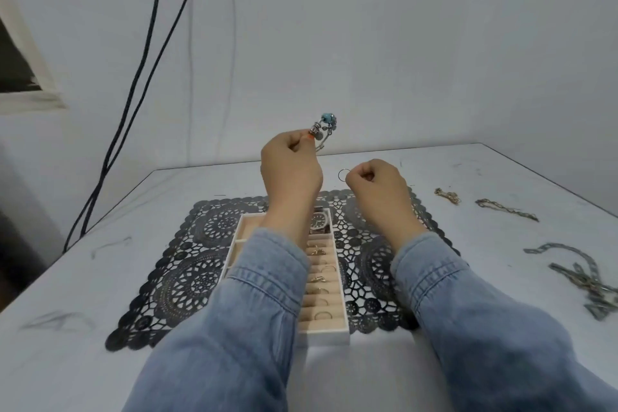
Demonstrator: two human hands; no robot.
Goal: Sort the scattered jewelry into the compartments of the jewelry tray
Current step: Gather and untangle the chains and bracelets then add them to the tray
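My left hand (290, 164) is raised above the table and pinches a silver charm bracelet (323, 130) with a turquoise bead. My right hand (376, 182) is beside it, fingers closed on a thin ring (343, 174) that shows at the fingertips. Under my left forearm lies the white jewelry tray (326, 334) with beige lining. Several rings (321, 314) sit in its ring rolls, and a watch (319, 221) lies in the far right compartment. The left compartments are partly hidden by my sleeve.
The tray rests on a dark lace placemat (187, 278) on a white table. Loose chains lie at the right: a gold one (447, 196), a silver one (506, 209) and a tangle of flat silver chains (582, 273). Black cables (133, 90) hang down the wall.
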